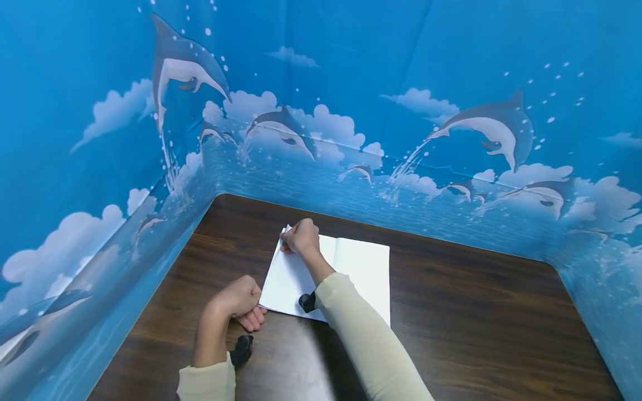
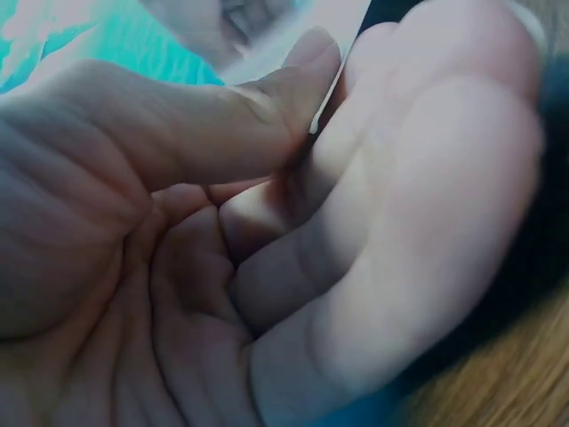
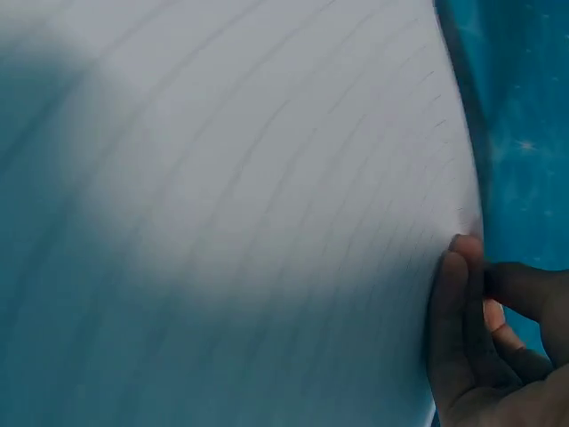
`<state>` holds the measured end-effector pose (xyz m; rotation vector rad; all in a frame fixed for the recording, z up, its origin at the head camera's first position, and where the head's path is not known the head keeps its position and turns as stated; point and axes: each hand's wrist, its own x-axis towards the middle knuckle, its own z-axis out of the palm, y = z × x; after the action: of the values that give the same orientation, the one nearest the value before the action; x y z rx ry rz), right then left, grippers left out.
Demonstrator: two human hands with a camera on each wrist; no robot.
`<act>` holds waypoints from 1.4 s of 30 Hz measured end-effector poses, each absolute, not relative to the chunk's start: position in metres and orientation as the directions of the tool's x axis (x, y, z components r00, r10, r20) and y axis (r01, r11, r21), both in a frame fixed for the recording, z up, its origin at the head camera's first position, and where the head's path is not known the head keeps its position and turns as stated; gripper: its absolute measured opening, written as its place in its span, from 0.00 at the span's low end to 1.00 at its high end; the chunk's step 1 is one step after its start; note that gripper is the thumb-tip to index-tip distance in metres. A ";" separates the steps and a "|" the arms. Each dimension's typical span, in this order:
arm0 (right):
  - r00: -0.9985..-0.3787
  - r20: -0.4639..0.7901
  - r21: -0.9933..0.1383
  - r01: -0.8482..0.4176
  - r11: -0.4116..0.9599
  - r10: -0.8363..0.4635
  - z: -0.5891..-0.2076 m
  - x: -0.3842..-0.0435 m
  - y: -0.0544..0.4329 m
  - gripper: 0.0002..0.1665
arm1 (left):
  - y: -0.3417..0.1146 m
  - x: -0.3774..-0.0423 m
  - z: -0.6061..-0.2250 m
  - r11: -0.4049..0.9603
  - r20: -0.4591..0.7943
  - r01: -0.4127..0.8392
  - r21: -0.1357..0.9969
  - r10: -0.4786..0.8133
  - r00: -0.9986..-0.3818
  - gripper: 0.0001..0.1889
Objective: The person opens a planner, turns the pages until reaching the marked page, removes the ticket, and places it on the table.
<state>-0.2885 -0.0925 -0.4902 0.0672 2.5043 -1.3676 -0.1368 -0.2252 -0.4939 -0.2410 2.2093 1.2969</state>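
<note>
An open notebook [image 1: 361, 273] with white ruled pages lies on the brown table. At its far left corner my right hand [image 1: 302, 236] pinches the page edge between thumb and fingers. The right wrist view shows the ruled page [image 3: 267, 178] up close, with the right hand [image 3: 498, 329] gripping its edge. My left hand [image 1: 241, 301] is at the notebook's near left corner. In the left wrist view the left thumb presses the thin paper edge [image 2: 331, 93] against the fingers of the left hand [image 2: 267, 222].
The dark wood table [image 1: 481, 317] stretches to the right of the notebook. A blue dolphin-print curtain [image 1: 351, 67] stands along the table's back and left sides. Black wrist cameras [image 1: 242, 350] are strapped to both wrists.
</note>
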 end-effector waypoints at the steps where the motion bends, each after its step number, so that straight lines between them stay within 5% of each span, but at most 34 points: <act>1: -0.958 -0.272 -0.815 0.180 0.550 -0.090 -0.493 -0.288 -0.092 0.13 | -0.225 -0.137 -0.495 0.507 -0.551 -0.423 0.751 0.126 -0.825 0.19; 10: -0.954 -0.281 -0.785 0.168 0.597 -0.101 -0.498 -0.291 -0.095 0.12 | -0.233 -0.136 -0.496 0.384 -0.544 -0.458 0.802 0.150 -0.826 0.37; 19: -0.945 -0.245 -0.700 0.018 0.714 -0.217 -0.485 -0.279 -0.079 0.03 | -0.232 -0.135 -0.497 0.418 -0.535 -0.424 0.803 0.191 -0.823 0.15; 30: -0.955 -0.116 -0.469 -0.189 0.863 -0.273 -0.482 -0.285 0.027 0.10 | -0.223 -0.136 -0.495 0.466 -0.539 -0.426 0.776 0.138 -0.831 0.14; 42: -0.966 -0.181 -0.234 -0.142 0.962 -0.187 -0.478 -0.266 0.122 0.29 | -0.229 -0.142 -0.498 0.475 -0.538 -0.399 0.784 0.202 -0.818 0.14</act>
<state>-0.2661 0.1217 -0.4783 -0.2469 2.9103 -0.3253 -0.1425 -0.2291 -0.4977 -0.1620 2.1458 1.3528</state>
